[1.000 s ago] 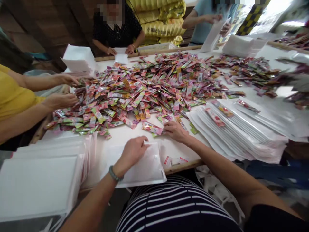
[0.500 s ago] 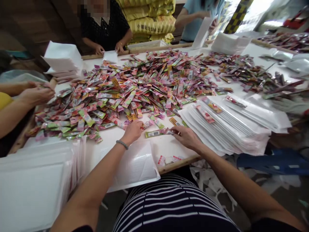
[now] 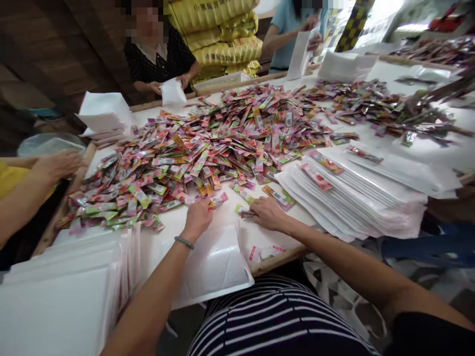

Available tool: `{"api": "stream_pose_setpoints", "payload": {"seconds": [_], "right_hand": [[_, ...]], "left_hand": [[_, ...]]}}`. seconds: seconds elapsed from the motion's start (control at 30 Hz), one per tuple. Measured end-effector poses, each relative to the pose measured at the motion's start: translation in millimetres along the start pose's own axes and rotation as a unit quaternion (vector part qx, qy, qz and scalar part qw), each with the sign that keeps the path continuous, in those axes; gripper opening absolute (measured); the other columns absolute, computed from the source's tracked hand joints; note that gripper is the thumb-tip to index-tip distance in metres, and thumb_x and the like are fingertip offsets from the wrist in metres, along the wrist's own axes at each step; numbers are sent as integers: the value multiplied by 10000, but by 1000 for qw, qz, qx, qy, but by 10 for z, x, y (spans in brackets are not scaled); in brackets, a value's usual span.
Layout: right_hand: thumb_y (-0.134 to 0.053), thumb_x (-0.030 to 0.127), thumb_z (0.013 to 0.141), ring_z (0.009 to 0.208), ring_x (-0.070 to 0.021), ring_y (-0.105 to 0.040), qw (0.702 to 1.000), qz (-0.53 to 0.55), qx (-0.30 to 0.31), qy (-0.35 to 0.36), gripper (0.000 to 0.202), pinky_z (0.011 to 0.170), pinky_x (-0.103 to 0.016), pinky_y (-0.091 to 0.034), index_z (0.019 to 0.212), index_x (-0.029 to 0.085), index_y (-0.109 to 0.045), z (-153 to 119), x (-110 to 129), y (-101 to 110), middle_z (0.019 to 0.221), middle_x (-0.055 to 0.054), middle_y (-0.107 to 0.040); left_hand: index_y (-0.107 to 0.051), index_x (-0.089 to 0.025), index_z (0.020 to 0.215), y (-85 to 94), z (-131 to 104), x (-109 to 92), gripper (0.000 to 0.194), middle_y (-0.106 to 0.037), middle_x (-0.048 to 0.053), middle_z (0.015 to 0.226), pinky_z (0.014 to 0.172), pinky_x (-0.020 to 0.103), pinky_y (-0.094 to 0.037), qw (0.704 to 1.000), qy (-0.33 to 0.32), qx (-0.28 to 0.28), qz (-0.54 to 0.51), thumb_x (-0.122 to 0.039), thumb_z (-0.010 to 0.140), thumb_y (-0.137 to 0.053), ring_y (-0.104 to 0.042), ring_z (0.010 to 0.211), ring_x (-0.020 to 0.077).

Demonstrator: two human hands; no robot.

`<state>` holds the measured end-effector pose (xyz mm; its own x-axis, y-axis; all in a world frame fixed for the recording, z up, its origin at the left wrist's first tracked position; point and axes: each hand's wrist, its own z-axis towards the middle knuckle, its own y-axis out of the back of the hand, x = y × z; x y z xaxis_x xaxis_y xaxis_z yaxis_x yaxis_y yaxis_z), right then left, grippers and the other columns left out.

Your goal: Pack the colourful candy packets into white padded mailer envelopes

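Note:
My left hand, with a grey band at the wrist, is closed around a pinkish-red sachet whose end juts out to the right. My right hand has its fingers closed over a sachet at the table's near side; most of that sachet is hidden under the fingers. Just beyond the right hand lie an orange sachet and a green one. Below my left hand rests a white padded envelope. A large heap of slim colourful sachets spreads in front of both hands.
A stack of white padded envelopes with sachets on top lies right. More envelopes stand at the left front. Co-workers sit across and at left; one person's hands hold a white envelope. Small red-and-white scraps lie near the wooden edge.
My right hand has moved left, closer to my left hand, and the green-ended sachet it held is now mostly covered. The person across has lifted a white envelope. The view has shifted slightly.

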<state>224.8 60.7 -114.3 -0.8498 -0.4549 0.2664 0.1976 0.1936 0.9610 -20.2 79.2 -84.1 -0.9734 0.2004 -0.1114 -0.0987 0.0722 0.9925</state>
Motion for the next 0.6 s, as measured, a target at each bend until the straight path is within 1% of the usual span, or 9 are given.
{"api": "stream_pose_setpoints", "payload": {"seconds": [0.07, 0.13, 0.23, 0.3, 0.37, 0.4, 0.5, 0.53, 0.6], "right_hand": [[-535, 200, 864, 897, -210, -558, 997, 26, -43, -65, 121, 771, -281, -359, 898, 151, -640, 38, -62, 28, 926, -87, -655], [-516, 209, 883, 933, -216, -550, 988, 39, -92, -114, 152, 795, -285, -363, 942, 148, -642, 143, -67, 55, 974, -99, -650], [-513, 178, 884, 976, -223, -553, 990, 44, -88, -100, 174, 814, -292, -371, 985, 148, -652, 328, 40, 56, 1049, -108, -654], [-515, 151, 880, 961, -214, -569, 995, 51, -58, -66, 183, 805, -286, -382, 995, 148, -658, 389, 147, 28, 1039, -105, -667], [-512, 150, 892, 946, -201, -580, 997, 65, -41, -22, 178, 815, -278, -392, 987, 148, -663, 366, 238, -3, 1018, -98, -681], [-506, 152, 899, 937, -193, -586, 997, 76, -33, 1, 179, 824, -275, -396, 984, 150, -664, 325, 265, -11, 1004, -91, -688], [-489, 177, 917, 953, -177, -602, 992, 120, -27, 35, 240, 841, -264, -412, 1108, 176, -634, 125, 231, 3, 1046, -69, -693], [-487, 195, 919, 976, -183, -601, 992, 120, -43, 12, 283, 848, -268, -417, 1177, 178, -603, 49, 179, 15, 1087, -75, -684], [-470, 214, 923, 1026, -217, -586, 989, 75, -94, -85, 368, 873, -299, -417, 1279, 148, -532, -86, 34, 28, 1164, -120, -648]], "left_hand": [[-679, -157, 910, -26, -57, 26, 170, -708, 93, 903, 797, 327, -457, 999, -39, -12, -18, -159, 848, -521, -636, 888, 229], [-693, -167, 864, -70, -104, -28, 153, -699, 75, 852, 814, 331, -461, 994, -106, -8, -39, -158, 852, -540, -622, 870, 216], [-703, -174, 830, -157, -153, -197, 169, -692, 90, 876, 812, 353, -476, 981, -191, -7, -37, -166, 871, -540, -607, 896, 224], [-699, -165, 881, -226, -168, -287, 186, -662, 141, 1101, 891, 404, -469, 973, -223, -55, -22, -169, 887, -513, -574, 1063, 262], [-660, -144, 1050, -301, -161, -318, 257, -545, 173, 1330, 1012, 456, -413, 964, -244, -107, -23, -127, 891, -459, -469, 1257, 288], [-610, -130, 1158, -340, -148, -315, 330, -501, 176, 1383, 1053, 461, -384, 960, -252, -118, -30, -94, 885, -427, -423, 1311, 283], [-425, -92, 1366, -445, -96, -293, 521, -525, 168, 1343, 1077, 436, -375, 961, -256, -96, -44, -21, 855, -353, -439, 1297, 248], [-407, -88, 1380, -469, -83, -297, 537, -549, 163, 1301, 1073, 434, -378, 963, -252, -83, -40, -17, 850, -348, -468, 1259, 247], [-429, -95, 1368, -501, -78, -327, 533, -578, 152, 1219, 1067, 447, -377, 970, -233, -67, -25, -21, 844, -363, -504, 1189, 255]]}}
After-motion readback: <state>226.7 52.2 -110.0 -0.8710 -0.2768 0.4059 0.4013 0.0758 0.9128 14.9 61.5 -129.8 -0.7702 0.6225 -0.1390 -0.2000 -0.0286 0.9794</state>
